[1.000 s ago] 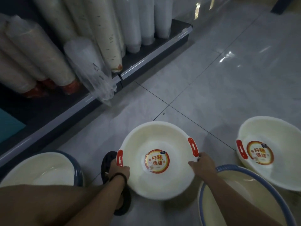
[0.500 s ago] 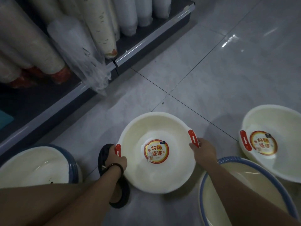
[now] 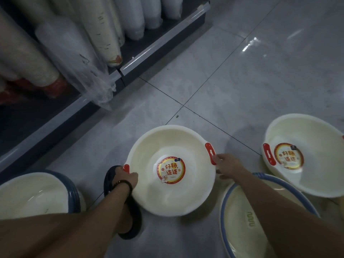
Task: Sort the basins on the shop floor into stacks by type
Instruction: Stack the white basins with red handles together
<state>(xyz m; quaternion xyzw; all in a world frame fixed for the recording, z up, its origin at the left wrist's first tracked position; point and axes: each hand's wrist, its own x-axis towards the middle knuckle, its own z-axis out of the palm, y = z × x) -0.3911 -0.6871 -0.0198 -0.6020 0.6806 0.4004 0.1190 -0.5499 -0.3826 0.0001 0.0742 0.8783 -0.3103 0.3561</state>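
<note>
A cream basin with red handles (image 3: 149, 151) and a round sticker in its bottom is held just above the floor in the middle of the view. My left hand (image 3: 128, 176) grips its left red handle. My right hand (image 3: 226, 165) grips its right rim by the other red handle. A second basin of the same kind (image 3: 314, 138) sits on the floor at the right. A cream basin with a blue rim (image 3: 240, 237) lies under my right forearm. A stack of blue-rimmed basins (image 3: 72, 190) stands at the lower left.
A low dark shelf (image 3: 141, 56) runs along the left, loaded with tall stacks of paper cups and plastic-wrapped cups (image 3: 80, 67) that overhang its edge. My foot in a dark sandal (image 3: 128, 224) is beneath the held basin. Grey tiled floor (image 3: 242, 81) spreads to the upper right.
The view has tilted and shifted. The held basin sits a little higher and further right in view, with both hands keeping the same grip on it.
</note>
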